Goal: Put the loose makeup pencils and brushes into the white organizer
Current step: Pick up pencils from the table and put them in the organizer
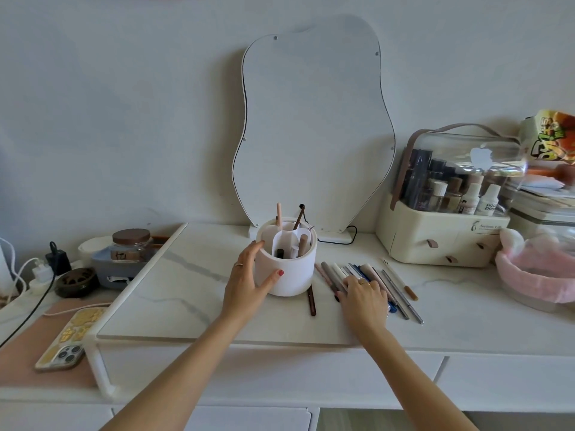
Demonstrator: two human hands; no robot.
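The white organizer [287, 269], a round cup with inner dividers, stands on the marble board and holds a few pencils and brushes upright. My left hand [249, 281] touches its left side, thumb on the front wall, fingers spread and straight. A row of several loose makeup pencils and brushes [357, 272] lies to the right of the cup. My right hand [362, 295] lies flat on the near part of that row, fingers resting on the pencils. One dark brown pencil [312, 301] lies alone just in front of the cup. Two thin grey pencils [401, 295] lie beside my right hand.
A wavy mirror [314, 132] leans on the wall behind the cup. A cosmetics case with a clear lid [445, 237] and a pink fluffy basket [535, 275] sit at right. A phone [70, 340], a jar [130, 245] and chargers lie at left.
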